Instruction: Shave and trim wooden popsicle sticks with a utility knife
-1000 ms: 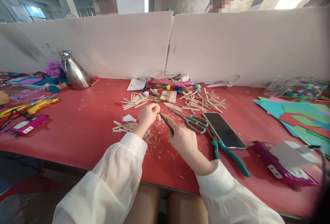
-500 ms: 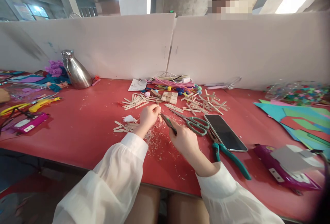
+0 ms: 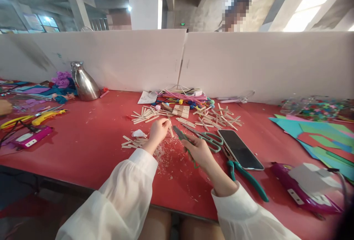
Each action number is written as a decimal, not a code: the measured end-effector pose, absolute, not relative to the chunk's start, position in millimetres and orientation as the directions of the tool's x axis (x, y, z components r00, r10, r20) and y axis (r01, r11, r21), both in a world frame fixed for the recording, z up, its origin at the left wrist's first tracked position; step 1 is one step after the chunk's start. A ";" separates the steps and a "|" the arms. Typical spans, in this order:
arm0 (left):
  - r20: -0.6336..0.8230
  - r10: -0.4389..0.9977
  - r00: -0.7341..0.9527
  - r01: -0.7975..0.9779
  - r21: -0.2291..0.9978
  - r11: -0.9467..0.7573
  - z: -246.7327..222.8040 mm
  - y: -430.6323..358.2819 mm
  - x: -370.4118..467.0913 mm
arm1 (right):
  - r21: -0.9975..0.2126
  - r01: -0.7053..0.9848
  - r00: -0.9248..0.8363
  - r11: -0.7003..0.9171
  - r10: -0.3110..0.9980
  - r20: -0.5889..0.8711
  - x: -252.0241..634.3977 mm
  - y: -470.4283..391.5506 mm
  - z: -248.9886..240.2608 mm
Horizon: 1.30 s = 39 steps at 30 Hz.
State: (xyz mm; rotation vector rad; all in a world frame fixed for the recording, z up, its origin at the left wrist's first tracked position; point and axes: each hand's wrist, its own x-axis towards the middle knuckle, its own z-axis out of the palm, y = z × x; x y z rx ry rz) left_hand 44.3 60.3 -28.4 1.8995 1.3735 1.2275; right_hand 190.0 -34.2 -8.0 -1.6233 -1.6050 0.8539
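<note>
My left hand (image 3: 159,132) pinches a short wooden craft stick (image 3: 171,129), which points down over the table. My right hand (image 3: 197,150) is wrapped around a knife (image 3: 180,133) with a dark grey blade; some green shows below the fingers, though most of its handle is hidden. The blade tip is close to the stick, with a small gap between them. Pale wood shavings (image 3: 166,153) are scattered on the red table below both hands. Beside my right hand lie green-handled scissors (image 3: 211,138) and teal-handled pliers (image 3: 246,175).
Loose craft sticks (image 3: 146,114) and a small wooden block (image 3: 181,111) lie ahead. A phone (image 3: 240,149) is right of the scissors. Purple power strips (image 3: 31,136) sit at both sides. Coloured sheets (image 3: 312,133) are far right, a steel jug (image 3: 84,83) back left. A white partition (image 3: 124,59) stands behind.
My right hand has turned and drawn the knife slightly back from the stick, so more of the blade shows. My left hand still pinches the stick. The camera view has tilted up a little.
</note>
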 end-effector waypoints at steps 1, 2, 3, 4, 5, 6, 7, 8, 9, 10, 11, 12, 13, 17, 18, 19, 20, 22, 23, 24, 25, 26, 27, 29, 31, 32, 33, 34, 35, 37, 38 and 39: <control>0.378 0.922 0.086 0.480 0.795 -0.370 -27.4 60.9 43.1 | -0.830 0.558 0.036 0.008 0.999 0.034 192.0 -34.0 -8.4; 0.375 0.923 0.083 0.481 0.796 -0.367 -26.2 61.6 41.8 | -0.817 0.577 0.053 0.014 0.997 0.055 194.0 -33.9 -8.9; 0.372 0.925 0.080 0.482 0.798 -0.363 -24.9 62.2 40.5 | -0.799 0.601 0.068 0.020 0.995 0.076 195.7 -34.0 -9.2; 0.368 0.927 0.079 0.483 0.799 -0.358 -23.6 62.8 39.2 | -0.778 0.628 0.078 0.026 0.992 0.096 197.0 -34.4 -9.2; 0.363 0.928 0.078 0.484 0.801 -0.354 -22.5 63.3 38.2 | -0.753 0.657 0.084 0.031 0.990 0.114 197.8 -35.0 -8.9; 0.359 0.930 0.077 0.484 0.802 -0.350 -21.6 63.7 37.5 | -0.726 0.686 0.087 0.035 0.988 0.130 198.0 -35.9 -8.3; 0.355 0.932 0.077 0.485 0.803 -0.346 -21.0 63.9 37.1 | -0.698 0.715 0.086 0.038 0.986 0.143 197.7 -36.8 -7.4; 0.351 0.933 0.078 0.485 0.804 -0.343 -20.6 63.9 36.9 | -0.670 0.741 0.085 0.040 0.985 0.153 196.9 -37.9 -6.4; 0.348 0.934 0.080 0.484 0.806 -0.342 -20.4 63.6 37.0 | -0.642 0.766 0.084 0.041 0.983 0.162 195.7 -38.9 -5.3; 0.345 0.935 0.084 0.482 0.807 -0.341 -20.4 63.2 37.3 | -0.615 0.788 0.083 0.041 0.982 0.171 194.4 -39.8 -4.4; 0.343 0.935 0.092 0.479 0.808 -0.343 -20.5 62.6 37.7 | -0.588 0.808 0.081 0.041 0.980 0.180 192.9 -40.6 -3.6; 0.340 0.935 0.102 0.475 0.809 -0.346 -20.6 61.8 38.2 | -0.563 0.826 0.080 0.041 0.979 0.189 191.5 -41.3 -3.2; 0.338 0.934 0.113 0.470 0.810 -0.350 -20.7 61.1 38.9 | -0.538 0.842 0.078 0.042 0.977 0.198 190.1 -41.8 -3.1; 0.328 0.933 0.151 0.449 0.818 -0.360 -20.9 58.8 41.6 | -0.440 0.897 0.073 0.033 0.972 0.222 186.1 -42.7 -4.9; 0.326 0.933 0.154 0.447 0.819 -0.360 -20.9 58.6 42.0 | -0.418 0.908 0.070 0.031 0.972 0.224 185.5 -42.8 -5.5; 0.324 0.933 0.155 0.448 0.819 -0.359 -21.0 58.5 42.3 | -0.396 0.918 0.066 0.030 0.972 0.227 185.1 -43.0 -6.0; 0.324 0.934 0.152 0.451 0.818 -0.357 -21.2 58.6 42.3 | -0.376 0.926 0.061 0.030 0.972 0.229 184.9 -43.1 -6.4; 0.324 0.935 0.143 0.464 0.813 -0.353 -21.7 59.0 42.1 | -0.341 0.940 0.054 0.029 0.971 0.233 184.7 -43.5 -6.7; 0.324 0.936 0.138 0.472 0.809 -0.350 -21.9 59.3 41.9 | -0.325 0.945 0.053 0.027 0.971 0.234 184.8 -43.7 -6.7; 0.324 0.936 0.134 0.479 0.806 -0.348 -22.1 59.5 41.8 | -0.310 0.950 0.053 0.023 0.970 0.235 184.8 -43.8 -6.7; 0.324 0.937 0.131 0.486 0.803 -0.346 -22.2 59.7 41.7 | -0.296 0.955 0.055 0.018 0.970 0.236 184.7 -43.9 -6.7; 0.324 0.937 0.131 0.492 0.799 -0.345 -22.2 59.8 41.6 | -0.282 0.959 0.057 0.012 0.970 0.237 184.4 -44.0 -6.7; 0.323 0.937 0.131 0.497 0.796 -0.344 -22.0 59.7 41.6 | -0.268 0.963 0.060 0.006 0.969 0.238 184.0 -44.2 -6.7; 0.325 0.937 0.133 0.506 0.790 -0.346 -21.5 59.3 41.7 | -0.238 0.971 0.063 -0.003 0.968 0.244 183.0 -44.7 -6.5; 0.328 0.935 0.133 0.513 0.785 -0.348 -20.8 58.8 41.8 | -0.212 0.977 0.058 -0.003 0.965 0.255 182.3 -45.5 -5.9; 0.330 0.935 0.131 0.516 0.783 -0.348 -20.5 58.5 41.8 | -0.201 0.980 0.055 -0.001 0.964 0.261 182.2 -45.9 -5.4; 0.331 0.935 0.127 0.519 0.781 -0.347 -20.3 58.3 41.8 | -0.193 0.981 0.052 0.001 0.962 0.268 182.5 -46.2 -4.8; 0.332 0.935 0.124 0.521 0.780 -0.346 -20.2 58.1 41.7 | -0.188 0.982 0.051 0.002 0.961 0.273 183.0 -46.5 -4.3; 0.332 0.936 0.120 0.524 0.780 -0.344 -20.0 58.0 41.7 | -0.185 0.983 0.050 0.002 0.959 0.277 183.7 -46.6 -3.8; 0.331 0.936 0.117 0.527 0.778 -0.342 -19.8 57.6 41.8 | -0.185 0.983 0.049 0.004 0.958 0.283 185.0 -46.6 -3.4; 0.331 0.936 0.119 0.528 0.777 -0.342 -19.6 57.3 41.9 | -0.186 0.983 0.047 0.007 0.958 0.283 185.5 -46.4 -3.6; 0.332 0.936 0.120 0.529 0.776 -0.343 -19.4 57.1 42.0 | -0.186 0.982 0.042 0.011 0.959 0.282 185.7 -46.2 -4.0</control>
